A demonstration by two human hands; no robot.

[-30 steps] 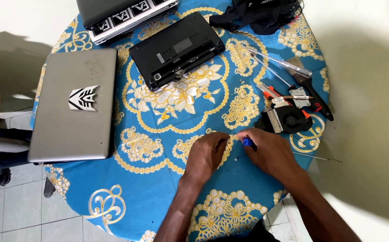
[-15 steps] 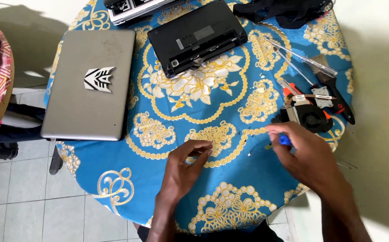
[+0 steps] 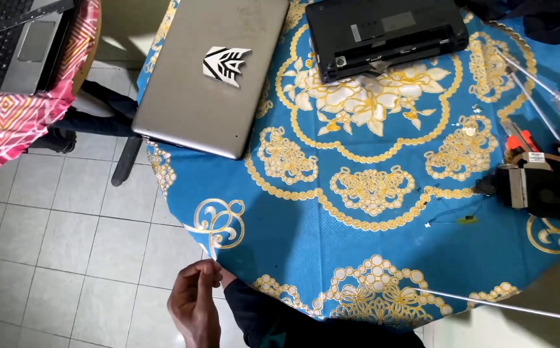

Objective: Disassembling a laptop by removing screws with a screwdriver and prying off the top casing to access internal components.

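The left hand (image 3: 196,303) hangs off the table's (image 3: 280,245) edge, fingertips pinched on something too small to see. The silver laptop (image 3: 212,74) lies straight ahead of it; the right hand is out of view.

Left hand (image 3: 196,303) — bare, with no glove, ring or watch showing on the visible fingers or the back of the hand. No sleeve reaches the wrist in this view. Below the table edge, the person's dark clothing (image 3: 293,322) — near-black fabric with soft folds and a small teal patch near the bottom edge of the frame. The right hand lies outside the head camera's view.
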